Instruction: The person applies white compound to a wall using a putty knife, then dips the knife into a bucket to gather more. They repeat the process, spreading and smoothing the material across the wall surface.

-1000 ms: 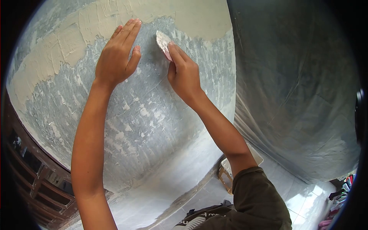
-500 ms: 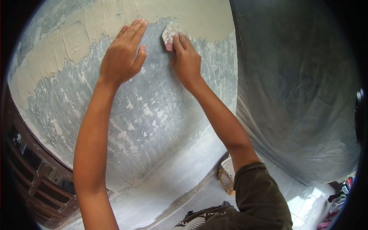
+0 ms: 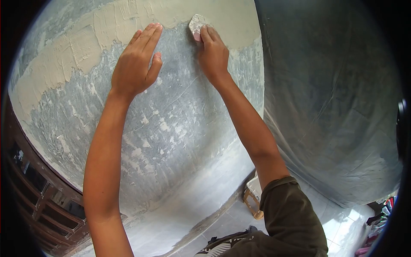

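My left hand [image 3: 135, 64] lies flat against the wall [image 3: 141, 115], fingers straight and thumb apart, its fingertips at the lower edge of a band of cream putty [image 3: 81, 47]. My right hand [image 3: 212, 53] grips a putty scraper [image 3: 197, 25], a small flat blade smeared with whitish putty, pinkish near the fingers. The scraper's face is against the wall, where the cream coat meets the bare grey. Most of its grip is hidden by my hand. Below both hands the wall is grey with scattered pale patches.
A plastic sheet [image 3: 334, 94] hangs at the right of the wall. At lower left is a brown wooden frame with slats [image 3: 47, 201]. A small stool [image 3: 252, 199] stands on the tiled floor [image 3: 342, 227], and colourful items [image 3: 376, 227] lie at lower right.
My right hand has moved the scraper upward and a little right, from the grey area into the cream putty. My left hand has stayed almost still.
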The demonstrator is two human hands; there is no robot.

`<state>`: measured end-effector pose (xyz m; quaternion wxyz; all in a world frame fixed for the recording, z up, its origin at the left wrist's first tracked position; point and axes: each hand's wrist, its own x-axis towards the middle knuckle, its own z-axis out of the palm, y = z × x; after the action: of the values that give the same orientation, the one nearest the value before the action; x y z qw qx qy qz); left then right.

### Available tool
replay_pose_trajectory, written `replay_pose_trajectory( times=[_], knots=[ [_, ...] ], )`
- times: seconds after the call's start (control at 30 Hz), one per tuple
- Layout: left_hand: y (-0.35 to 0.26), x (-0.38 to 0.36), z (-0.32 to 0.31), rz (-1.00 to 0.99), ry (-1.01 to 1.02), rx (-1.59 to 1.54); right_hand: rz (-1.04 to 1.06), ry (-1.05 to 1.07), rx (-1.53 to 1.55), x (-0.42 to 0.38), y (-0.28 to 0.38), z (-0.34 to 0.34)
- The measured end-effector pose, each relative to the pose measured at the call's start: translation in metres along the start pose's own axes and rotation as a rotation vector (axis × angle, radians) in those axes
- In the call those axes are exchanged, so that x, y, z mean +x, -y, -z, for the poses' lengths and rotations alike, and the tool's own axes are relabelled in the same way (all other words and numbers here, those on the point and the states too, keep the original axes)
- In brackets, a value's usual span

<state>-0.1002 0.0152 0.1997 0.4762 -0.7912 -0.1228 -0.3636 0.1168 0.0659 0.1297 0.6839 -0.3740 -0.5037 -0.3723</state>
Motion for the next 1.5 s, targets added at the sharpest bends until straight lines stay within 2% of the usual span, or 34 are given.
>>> replay_pose_trajectory(
  times=[0.07, 0.23, 0.47, 0.57, 0.8, 0.9, 0.93, 1.0, 1.07, 1.13, 1.2, 1.27, 1.33, 1.4, 1.5],
  knots=[
    [0.0, 0.0, 0.0, -0.003, -0.002, -0.001, 0.034, 0.008, -0.029, -0.022, 0.012, 0.006],
    [0.001, 0.0, 0.0, -0.005, -0.017, -0.009, 0.148, 0.088, 0.289, -0.073, 0.034, 0.041],
    [0.0, 0.001, -0.003, -0.024, 0.033, 0.05, 0.023, -0.094, 0.135, -0.009, -0.029, 0.023],
    [0.0, -0.001, -0.004, -0.022, 0.034, 0.061, -0.042, -0.076, 0.031, 0.005, -0.045, 0.004],
    [0.001, -0.001, -0.002, -0.007, 0.045, 0.01, -0.039, 0.075, 0.012, -0.04, 0.027, 0.014],
    [0.001, -0.001, -0.002, -0.015, 0.015, 0.003, 0.063, 0.141, 0.178, -0.069, 0.055, 0.034],
    [0.001, 0.0, -0.002, -0.01, 0.004, -0.004, 0.063, 0.138, 0.173, -0.069, 0.058, 0.04],
    [0.001, 0.0, -0.002, -0.011, 0.007, -0.001, 0.19, 0.084, 0.28, -0.068, 0.06, 0.05],
    [0.002, 0.0, -0.002, -0.009, 0.009, 0.008, 0.134, 0.063, 0.294, -0.052, 0.04, 0.049],
    [0.0, 0.0, -0.002, -0.011, 0.015, 0.019, 0.023, -0.052, 0.147, -0.028, 0.009, 0.037],
    [0.0, 0.0, -0.003, -0.01, 0.016, 0.027, -0.059, -0.077, 0.102, -0.009, -0.017, 0.027],
    [0.0, 0.0, -0.003, -0.01, 0.018, 0.036, -0.063, -0.072, 0.043, 0.001, -0.043, 0.012],
    [0.0, 0.0, -0.003, -0.012, 0.024, 0.048, -0.069, -0.065, -0.018, -0.001, -0.046, 0.008],
    [0.001, 0.0, -0.004, -0.016, 0.023, 0.048, -0.13, 0.053, -0.037, -0.012, -0.043, 0.006],
    [0.001, 0.0, -0.003, -0.013, 0.025, 0.045, -0.108, 0.061, -0.09, -0.041, -0.015, 0.004]
  ],
)
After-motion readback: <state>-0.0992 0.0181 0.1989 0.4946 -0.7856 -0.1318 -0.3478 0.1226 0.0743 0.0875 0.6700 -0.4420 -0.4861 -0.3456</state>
